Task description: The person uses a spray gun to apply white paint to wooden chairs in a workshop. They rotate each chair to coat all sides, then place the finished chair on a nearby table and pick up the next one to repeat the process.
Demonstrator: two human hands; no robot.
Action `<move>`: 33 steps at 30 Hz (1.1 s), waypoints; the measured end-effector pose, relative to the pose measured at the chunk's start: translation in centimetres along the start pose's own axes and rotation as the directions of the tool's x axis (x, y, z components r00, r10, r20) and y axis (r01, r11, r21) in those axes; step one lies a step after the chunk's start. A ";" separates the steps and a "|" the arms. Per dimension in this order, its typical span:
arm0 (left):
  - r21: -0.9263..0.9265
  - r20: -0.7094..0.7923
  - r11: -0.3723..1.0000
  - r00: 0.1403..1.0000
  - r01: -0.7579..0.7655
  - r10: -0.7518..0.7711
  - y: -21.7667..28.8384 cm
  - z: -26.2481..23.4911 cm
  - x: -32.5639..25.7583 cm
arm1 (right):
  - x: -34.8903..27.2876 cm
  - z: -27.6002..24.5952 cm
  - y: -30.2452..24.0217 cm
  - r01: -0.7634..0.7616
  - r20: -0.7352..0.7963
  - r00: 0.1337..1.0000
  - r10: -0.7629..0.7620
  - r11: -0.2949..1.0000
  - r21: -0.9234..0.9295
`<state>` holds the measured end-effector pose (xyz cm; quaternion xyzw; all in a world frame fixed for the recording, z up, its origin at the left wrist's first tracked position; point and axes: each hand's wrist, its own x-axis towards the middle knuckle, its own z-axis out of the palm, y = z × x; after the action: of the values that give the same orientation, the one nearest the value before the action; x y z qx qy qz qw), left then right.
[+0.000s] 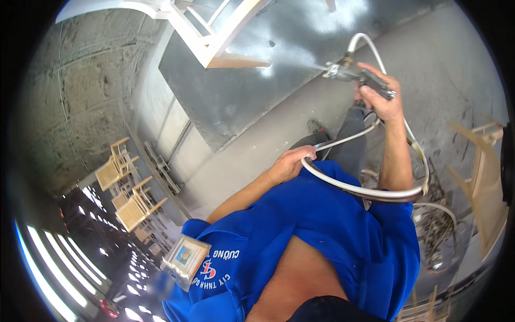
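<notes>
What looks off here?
The tangle at lower right, apparently hoses: jumbled, not neatly coiled. Also pale patches on the dark panel near the spray gun: uneven against the grey, overspray or glare, can't tell.

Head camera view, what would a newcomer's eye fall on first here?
Probably the spray gun in the right hand, upper right, its pale mist blowing left toward a light wooden frame at the top. Next, the white hose looping across the middle right, held by the left hand near the centre. The bright blue shirt fills the lower middle.
</notes>
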<state>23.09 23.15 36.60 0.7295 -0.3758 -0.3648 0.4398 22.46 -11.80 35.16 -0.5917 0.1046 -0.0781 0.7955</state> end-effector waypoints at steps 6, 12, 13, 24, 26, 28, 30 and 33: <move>0.126 0.111 0.990 0.990 0.070 -0.084 1.2 -2.2 -6.3 | -1.4 7.0 8.1 -0.263 -0.085 0.959 0.272 0.959 0.101; 0.020 -0.028 0.903 0.903 0.430 -0.429 1.7 -2.2 -10.4 | 2.3 8.3 15.2 -0.558 -0.316 0.751 0.580 0.813 0.165; 0.011 -0.063 0.905 0.904 0.425 -0.424 1.7 -2.3 -11.0 | 2.0 8.4 15.9 -0.553 -0.350 0.739 0.576 0.815 0.173; 0.138 -0.014 0.980 0.990 0.141 -0.140 2.2 -2.5 -10.8 | -7.1 10.0 4.6 -0.169 -0.209 0.953 0.220 0.957 0.237; 0.131 -0.023 0.982 0.991 0.137 -0.135 2.3 -2.2 -10.5 | -6.4 10.8 3.3 -0.104 -0.237 0.945 0.225 0.895 0.434; 0.117 -0.030 0.981 0.988 0.152 -0.150 2.3 -2.2 -10.4 | -4.6 10.9 3.5 -0.163 -0.284 0.908 0.309 0.883 0.439; 0.081 -0.077 0.975 0.976 0.208 -0.202 2.2 -2.4 -10.4 | -2.2 10.6 5.0 -0.238 -0.312 0.874 0.373 0.887 0.395; 0.156 -0.122 0.930 0.941 0.333 -0.317 2.1 -3.3 -10.7 | 0.8 9.0 8.0 -0.397 -0.345 0.817 0.463 0.884 0.248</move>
<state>20.63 32.92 41.78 0.8337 -0.2592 -0.3634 0.3250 25.61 -1.39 29.91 -0.4567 0.3869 -0.0218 0.8008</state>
